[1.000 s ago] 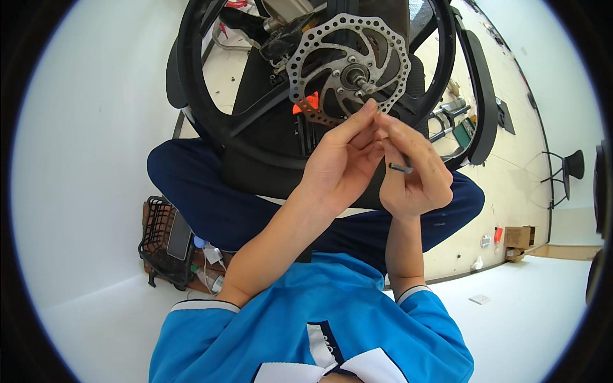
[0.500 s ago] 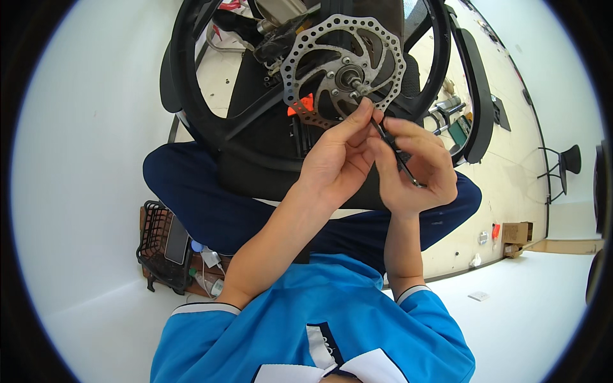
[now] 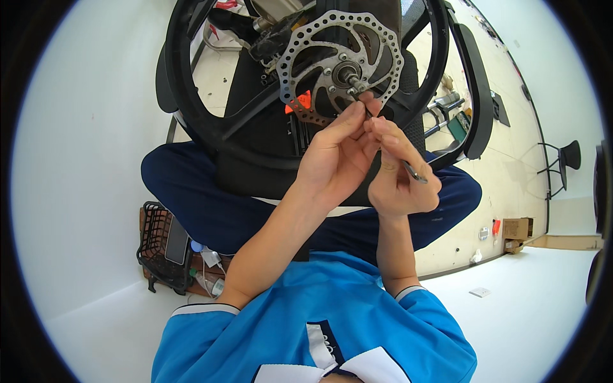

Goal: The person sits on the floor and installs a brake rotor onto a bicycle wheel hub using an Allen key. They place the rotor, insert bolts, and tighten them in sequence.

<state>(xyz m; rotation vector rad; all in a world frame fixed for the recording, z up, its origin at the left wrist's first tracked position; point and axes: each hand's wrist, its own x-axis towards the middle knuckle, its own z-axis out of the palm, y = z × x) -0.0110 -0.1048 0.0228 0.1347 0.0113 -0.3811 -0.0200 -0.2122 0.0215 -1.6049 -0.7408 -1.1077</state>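
A silver brake disc [image 3: 329, 71] with a ring of holes is fixed to the hub of a black spoked wheel [image 3: 246, 121]. From the hub's middle a threaded axle [image 3: 355, 83] sticks up. My left hand [image 3: 332, 153] is closed, thumb and fingers pinching the front part of a dark hex key [image 3: 416, 173] beside a bolt at the disc's near side. Around the key's rear part my right hand [image 3: 403, 185] is closed, and the bent end pokes out past the fingers. Fingertips hide the key's tip, so whether it sits in the bolt cannot be seen.
The wheel rests on a black chair with armrests [image 3: 474, 96], between my knees. An orange-and-black object [image 3: 300, 102] lies under the disc. A black wire basket [image 3: 156, 246] with a phone [image 3: 177, 241] stands at left. Cardboard boxes [image 3: 516, 228] and a black chair [image 3: 564, 167] are at right.
My right hand has shifted left and closed in beside my left hand, covering more of the hex key. Wheel and disc appear slightly shifted up and left.
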